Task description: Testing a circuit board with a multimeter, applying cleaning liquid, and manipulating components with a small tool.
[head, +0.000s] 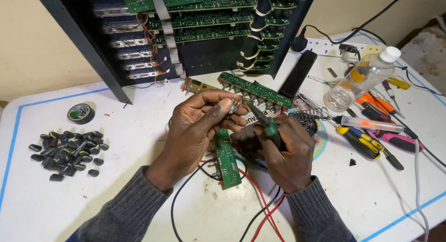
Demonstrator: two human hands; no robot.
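Note:
My left hand [197,126] pinches a small metal component [232,107] between thumb and fingers, above a narrow green circuit board [226,156] that lies on the white table [139,177]. My right hand [283,151] grips green-handled pliers [267,123], whose tips point up-left toward the component. A longer green circuit board [255,89] lies just beyond both hands.
A pile of black knobs [69,153] and a tape roll [81,113] lie at the left. An open black chassis with stacked boards [195,28] stands behind. A soldering iron [371,124], screwdrivers [364,142], a plastic bottle [362,77] and red and black wires [253,200] crowd the right and front.

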